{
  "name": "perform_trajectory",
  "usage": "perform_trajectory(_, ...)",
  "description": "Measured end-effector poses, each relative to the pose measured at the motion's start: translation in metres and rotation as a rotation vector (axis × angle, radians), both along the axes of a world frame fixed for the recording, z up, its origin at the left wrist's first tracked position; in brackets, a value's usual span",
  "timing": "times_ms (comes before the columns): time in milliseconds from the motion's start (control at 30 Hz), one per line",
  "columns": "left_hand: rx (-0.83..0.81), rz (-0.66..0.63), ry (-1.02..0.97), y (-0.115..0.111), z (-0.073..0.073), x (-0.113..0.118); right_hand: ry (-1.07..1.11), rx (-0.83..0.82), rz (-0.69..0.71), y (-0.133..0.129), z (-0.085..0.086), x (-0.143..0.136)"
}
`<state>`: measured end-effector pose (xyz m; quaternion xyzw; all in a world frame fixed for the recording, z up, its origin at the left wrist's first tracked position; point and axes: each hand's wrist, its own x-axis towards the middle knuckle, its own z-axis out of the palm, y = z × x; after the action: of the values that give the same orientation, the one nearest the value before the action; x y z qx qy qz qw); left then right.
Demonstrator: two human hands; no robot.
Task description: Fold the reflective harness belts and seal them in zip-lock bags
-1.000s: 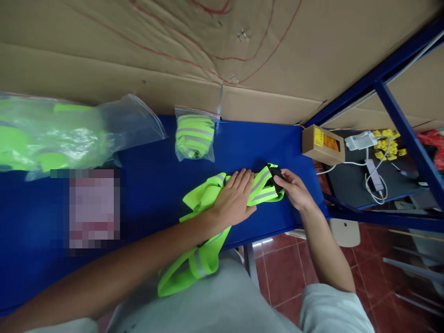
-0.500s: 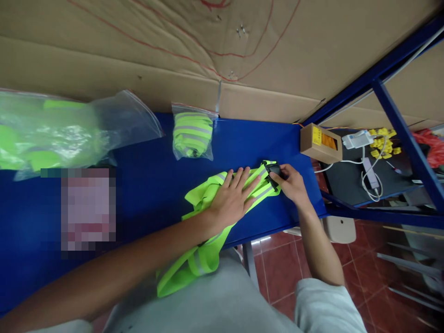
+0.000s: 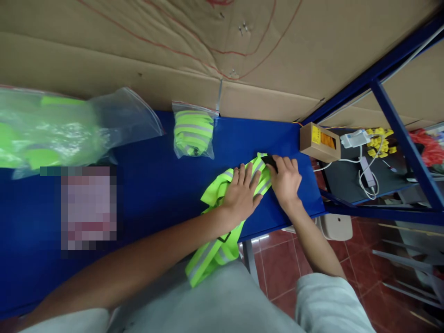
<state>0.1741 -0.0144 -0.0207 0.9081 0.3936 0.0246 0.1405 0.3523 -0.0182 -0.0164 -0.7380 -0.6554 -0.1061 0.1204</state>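
Observation:
A lime-yellow strap with grey reflective stripes [image 3: 215,186] lies in loose folds on the blue table, and its near end hangs over the edge against my shirt. My left hand [image 3: 242,193] rests flat on the folds, fingers stretched out and pressing down. At the strap's right end, my right hand [image 3: 286,181] is closed around a black buckle [image 3: 269,160], mostly covered by the fingers. A small black slider [image 3: 225,237] shows on the strap below my left wrist.
Behind the hands, a clear zip bag [image 3: 193,134] holds a rolled lime strap. A large plastic bag [image 3: 69,132] of lime material lies at the left, above a blurred-out patch. A cardboard box [image 3: 319,142] stands at the table's right end, beside a blue metal frame [image 3: 402,125].
The strap's folds and hanging end have shifted right, along with my left hand. My right hand has turned over the buckle, now covering most of it.

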Motion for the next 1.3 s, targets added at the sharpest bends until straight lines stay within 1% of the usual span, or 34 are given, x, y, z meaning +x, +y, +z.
perform_trajectory(67,-0.001,0.030,-0.004,-0.002,0.000,0.006,-0.088,-0.026,0.074,-0.008,-0.009,-0.005)
perform_trajectory(133,-0.003,0.038,-0.015,-0.003,0.000,0.009,-0.132,-0.070,0.159,-0.017,-0.013,-0.006)
perform_trajectory(200,-0.007,0.038,-0.029,-0.003,0.000,0.009,-0.124,-0.120,0.238,-0.023,-0.012,-0.005)
perform_trajectory(300,-0.010,0.032,-0.056,-0.004,-0.002,0.007,-0.003,-0.192,0.312,-0.022,-0.003,0.001)
perform_trajectory(333,-0.006,0.030,-0.067,-0.004,-0.003,0.006,0.051,-0.203,0.312,-0.019,0.000,0.005)
perform_trajectory(433,0.010,0.015,-0.098,-0.004,-0.005,0.003,0.239,-0.215,0.250,-0.005,0.004,0.018)
perform_trajectory(533,0.017,0.003,-0.153,-0.003,-0.007,-0.001,0.462,-0.334,0.210,0.012,0.001,0.029)
perform_trajectory(600,0.011,0.003,-0.195,-0.003,-0.006,-0.004,0.551,-0.418,0.204,0.019,0.000,0.032)
perform_trajectory(667,0.003,0.018,-0.206,-0.003,-0.005,-0.007,0.617,-0.464,0.180,0.024,0.000,0.031)
perform_trajectory(767,-0.018,0.075,-0.153,-0.003,-0.002,-0.010,0.750,-0.478,0.154,0.026,0.000,0.025)
perform_trajectory(900,-0.089,0.110,-0.032,0.000,0.006,-0.012,0.850,-0.425,0.147,0.026,0.001,0.020)
perform_trajectory(1000,-0.118,0.102,0.039,0.004,0.012,-0.010,0.814,-0.369,0.141,0.028,0.003,0.023)
perform_trajectory(1100,-0.116,0.090,0.073,0.007,0.015,-0.009,0.685,-0.313,0.172,0.031,0.006,0.029)
perform_trajectory(1200,-0.087,0.071,0.061,0.007,0.012,-0.006,0.548,-0.266,0.209,0.032,0.009,0.029)
perform_trajectory(1300,-0.077,0.051,0.009,0.010,0.008,-0.002,0.376,-0.162,0.173,0.027,0.007,0.015)
